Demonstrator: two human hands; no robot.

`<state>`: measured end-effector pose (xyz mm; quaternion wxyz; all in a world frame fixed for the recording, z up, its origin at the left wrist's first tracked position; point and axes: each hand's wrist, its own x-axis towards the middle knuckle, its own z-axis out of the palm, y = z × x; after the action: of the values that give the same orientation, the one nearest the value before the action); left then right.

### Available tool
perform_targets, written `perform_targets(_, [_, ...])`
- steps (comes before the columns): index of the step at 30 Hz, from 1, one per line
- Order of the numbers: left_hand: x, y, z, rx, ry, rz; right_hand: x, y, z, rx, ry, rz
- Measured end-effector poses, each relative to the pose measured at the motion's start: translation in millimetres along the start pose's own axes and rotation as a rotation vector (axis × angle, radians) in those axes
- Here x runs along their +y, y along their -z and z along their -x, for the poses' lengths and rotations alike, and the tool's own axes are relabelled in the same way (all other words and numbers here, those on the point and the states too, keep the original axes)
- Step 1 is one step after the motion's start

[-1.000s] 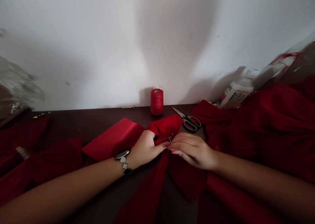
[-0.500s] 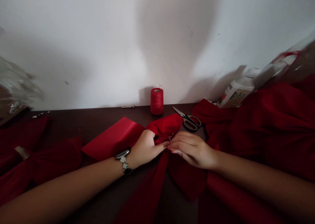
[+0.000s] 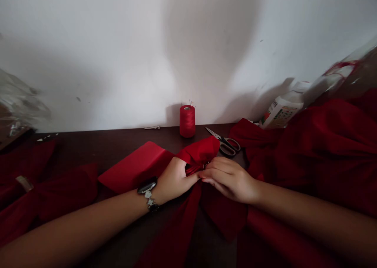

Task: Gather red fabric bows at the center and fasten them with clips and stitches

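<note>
A red fabric bow (image 3: pixel 202 148) is gathered at its middle, its tails spreading down over the dark table. My left hand (image 3: pixel 173 179), with a watch and a bracelet at the wrist, is closed on the gathered part, thumb pointing right. At that same spot my right hand (image 3: pixel 228 177) pinches a thin needle (image 3: pixel 204 167), of which only a short piece shows by the fingertips. The two hands meet at the gather, so the stitched spot is mostly hidden. Just beyond them lie scissors (image 3: pixel 226 143) with dark handles, blades toward the wall.
A spool of red thread (image 3: pixel 187 121) with pins in its top stands against the wall. A metal clip (image 3: pixel 152 127) lies left of it. More red bows (image 3: pixel 64 185) are at left, and a red fabric pile (image 3: pixel 321 146) and white bottle (image 3: pixel 282 107) at right.
The needle shows less now and sits closer to the fabric at my right fingertips. Both hands stay nearly in place; the bow's upper loop has shifted very slightly.
</note>
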<state>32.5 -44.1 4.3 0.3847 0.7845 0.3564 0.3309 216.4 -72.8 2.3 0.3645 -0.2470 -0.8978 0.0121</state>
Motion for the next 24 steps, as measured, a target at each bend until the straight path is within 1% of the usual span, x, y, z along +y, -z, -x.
perform_targets(7, [3,0.0,0,-0.039,-0.031,0.017,-2,-1,2,0.054,-0.117,-0.046])
perform_targets(13, [5,1.0,0,-0.058,-0.034,0.040,0,-3,4,0.091,-0.281,-0.192])
perform_targets(16, [3,4.8,-2,-0.095,-0.017,0.127,2,0,3,0.171,-0.313,-0.271])
perform_targets(18, [2,9.1,-4,-0.105,-0.009,0.196,5,3,1,0.247,-0.404,-0.323])
perform_targets(20, [0,13.8,-5,-0.151,0.000,0.276,10,4,0,0.283,-0.555,-0.402])
perform_targets(22, [-1,17.4,-6,-0.221,0.009,0.352,16,3,-2,0.245,-0.690,-0.542])
perform_targets(24, [-2,19.3,-7,-0.270,0.016,0.399,21,0,-3,0.189,-0.779,-0.737])
